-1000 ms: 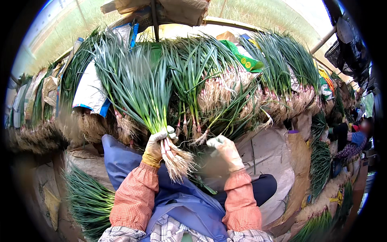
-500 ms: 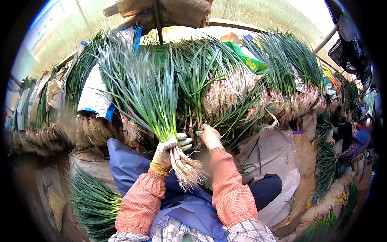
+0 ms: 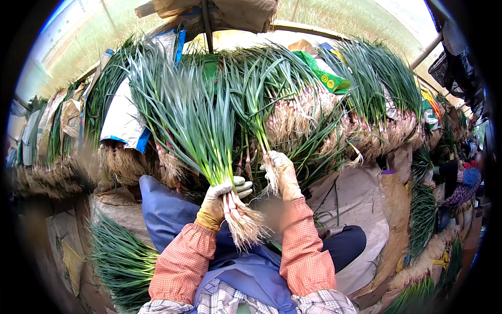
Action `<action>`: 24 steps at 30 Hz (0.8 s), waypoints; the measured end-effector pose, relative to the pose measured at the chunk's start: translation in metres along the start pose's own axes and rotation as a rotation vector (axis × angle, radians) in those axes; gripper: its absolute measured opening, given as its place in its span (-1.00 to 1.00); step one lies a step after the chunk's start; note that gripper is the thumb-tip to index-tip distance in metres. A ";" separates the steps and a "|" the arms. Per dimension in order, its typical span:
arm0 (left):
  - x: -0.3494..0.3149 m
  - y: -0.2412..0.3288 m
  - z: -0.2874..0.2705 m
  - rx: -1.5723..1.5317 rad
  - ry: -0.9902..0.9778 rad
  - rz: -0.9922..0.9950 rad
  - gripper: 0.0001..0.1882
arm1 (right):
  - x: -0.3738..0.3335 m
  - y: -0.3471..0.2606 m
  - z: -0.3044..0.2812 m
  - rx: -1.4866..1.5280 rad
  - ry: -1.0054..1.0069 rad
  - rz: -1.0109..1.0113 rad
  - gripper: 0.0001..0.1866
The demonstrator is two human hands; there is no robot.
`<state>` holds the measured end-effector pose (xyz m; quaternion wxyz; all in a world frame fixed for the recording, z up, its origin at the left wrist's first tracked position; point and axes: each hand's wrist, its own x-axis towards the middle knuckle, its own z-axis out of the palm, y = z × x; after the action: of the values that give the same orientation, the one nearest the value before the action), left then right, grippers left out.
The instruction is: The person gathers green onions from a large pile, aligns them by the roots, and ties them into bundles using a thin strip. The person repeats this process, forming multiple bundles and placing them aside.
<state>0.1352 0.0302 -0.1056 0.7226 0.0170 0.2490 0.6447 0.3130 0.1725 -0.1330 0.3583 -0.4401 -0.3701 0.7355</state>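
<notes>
Evidently gripping the bunch (image 3: pixel 212 146) in the left hand (image 3: pixel 213 201), closed round its stems (image 3: pixel 218 171) above the roots (image 3: pixel 243 225), over the apron (image 3: pixel 251 275), and pinching a smaller clump (image 3: pixel 264 142) near its roots in the right hand (image 3: pixel 284 171), in front of the pile (image 3: pixel 300 107). Probably light, with limp, easily creased leaves (image 3: pixel 204 112), firmer stems and fragile, tangle-prone roots. Best to take hold low on the stems, snugly yet gently, to stop any slipping if damp without bruising them.

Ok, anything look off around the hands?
Yes: just right of the right hand, loose leaves slant down across the roots, askew against the neighbouring bunches, which sit leaves up, roots down.
</notes>
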 end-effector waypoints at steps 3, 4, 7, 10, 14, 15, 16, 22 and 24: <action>0.004 -0.001 0.004 -0.007 -0.021 -0.021 -0.55 | 0.014 -0.008 0.019 -0.661 0.140 -0.096 -0.69; 0.005 -0.003 0.006 -0.010 -0.019 -0.017 -0.55 | 0.028 -0.003 0.014 -0.683 0.097 -0.092 -0.67; 0.003 0.000 0.000 -0.002 -0.044 0.011 -0.56 | 0.033 -0.020 0.009 -1.076 0.259 -0.448 -0.69; -0.002 0.001 0.003 -0.007 -0.052 0.023 -0.57 | 0.009 -0.061 0.001 -1.290 0.440 -0.831 -0.76; 0.003 -0.007 0.021 0.008 -0.095 -0.007 -0.55 | -0.009 -0.038 -0.015 -1.665 0.258 -0.935 -0.85; 0.003 -0.010 0.019 0.037 -0.114 0.033 -0.55 | -0.018 -0.025 -0.011 -1.607 0.274 -0.993 -0.82; 0.004 -0.011 0.020 0.061 -0.105 0.042 -0.57 | -0.037 -0.021 0.002 -1.635 0.215 -0.790 -0.83; 0.013 -0.010 0.014 0.182 0.002 0.051 -0.68 | -0.077 -0.046 0.011 -1.066 -0.797 -0.043 -0.32; 0.012 -0.008 0.012 0.143 -0.040 -0.028 -0.69 | -0.059 -0.033 -0.010 -0.581 -0.515 0.115 -0.19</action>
<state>0.1474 0.0436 -0.1014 0.7332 0.0778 0.2802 0.6146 0.3499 0.1399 -0.0859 0.0724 -0.3442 -0.6153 0.7055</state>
